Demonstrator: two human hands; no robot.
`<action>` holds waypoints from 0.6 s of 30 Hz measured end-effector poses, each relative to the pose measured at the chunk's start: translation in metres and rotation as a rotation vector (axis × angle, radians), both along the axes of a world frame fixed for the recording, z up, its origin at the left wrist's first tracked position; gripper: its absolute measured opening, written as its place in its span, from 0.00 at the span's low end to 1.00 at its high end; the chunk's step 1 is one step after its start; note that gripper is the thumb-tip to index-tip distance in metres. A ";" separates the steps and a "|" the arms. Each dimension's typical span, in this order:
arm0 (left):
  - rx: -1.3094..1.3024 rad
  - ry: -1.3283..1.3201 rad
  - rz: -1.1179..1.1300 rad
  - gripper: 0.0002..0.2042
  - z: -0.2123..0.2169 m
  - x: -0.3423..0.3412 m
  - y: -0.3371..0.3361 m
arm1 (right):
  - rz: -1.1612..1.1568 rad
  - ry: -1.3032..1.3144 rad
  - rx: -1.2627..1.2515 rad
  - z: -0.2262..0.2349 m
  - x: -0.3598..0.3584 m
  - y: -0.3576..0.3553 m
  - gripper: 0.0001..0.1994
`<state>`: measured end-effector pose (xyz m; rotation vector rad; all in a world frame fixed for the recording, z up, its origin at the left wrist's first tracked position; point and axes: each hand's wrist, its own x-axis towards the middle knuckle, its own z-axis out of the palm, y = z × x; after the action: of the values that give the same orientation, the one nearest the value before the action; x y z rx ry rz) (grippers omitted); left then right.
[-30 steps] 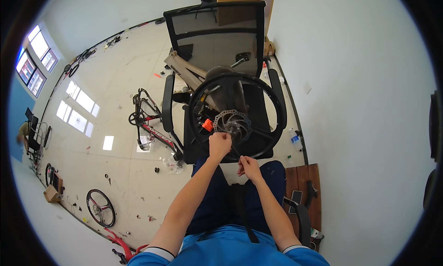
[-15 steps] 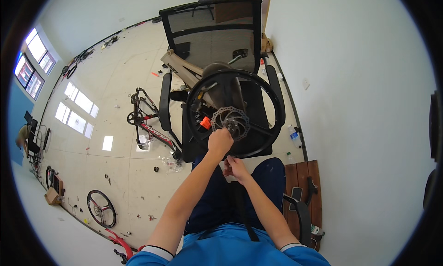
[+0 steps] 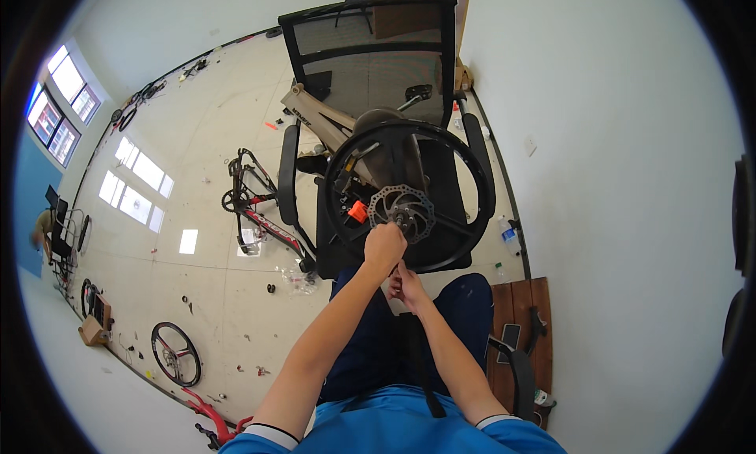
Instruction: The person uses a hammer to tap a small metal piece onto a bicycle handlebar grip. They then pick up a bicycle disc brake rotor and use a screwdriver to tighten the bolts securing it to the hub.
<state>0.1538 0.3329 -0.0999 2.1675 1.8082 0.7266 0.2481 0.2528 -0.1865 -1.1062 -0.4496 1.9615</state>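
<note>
A black bicycle wheel (image 3: 478, 229) lies flat on the seat of an office chair (image 3: 370, 55) in front of me. At its hub sits a silver disc brake rotor (image 3: 424, 218) with a dark axle stub. My left hand (image 3: 384, 249) is closed at this axle, fingertips hidden behind the knuckles. Just below, at the wheel's near rim, my right hand (image 3: 409, 289) is closed with its thumb raised close to the left hand. Anything it holds is too small to make out. A beige bicycle frame (image 3: 319, 117) rests on the chair behind the wheel.
An orange piece (image 3: 358, 211) lies inside the wheel's ring. On the floor to the left are a red-black bicycle frame (image 3: 264, 222) and another wheel (image 3: 176, 354). At right, a phone (image 3: 508, 342) lies on a wooden board (image 3: 539, 304), near a water bottle (image 3: 509, 236). A person (image 3: 43, 232) is far left.
My right hand has risen slightly toward my left hand, its thumb now close beneath it. The left hand stays at the hub. The whole view has shifted a little.
</note>
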 end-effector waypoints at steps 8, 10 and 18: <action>-0.052 -0.190 0.010 0.12 -0.006 -0.004 -0.003 | -0.104 -0.188 0.088 0.013 -0.015 -0.003 0.25; -0.055 -0.282 0.008 0.13 -0.007 -0.005 -0.005 | -0.110 -0.199 0.095 0.013 -0.016 -0.003 0.25; -0.123 -0.370 -0.008 0.14 -0.012 -0.010 -0.007 | -0.123 -0.182 0.108 0.011 -0.024 -0.001 0.25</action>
<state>0.1436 0.3261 -0.1116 1.8180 1.6056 0.9174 0.2245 0.2515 -0.1758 -1.2189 -0.5639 1.7178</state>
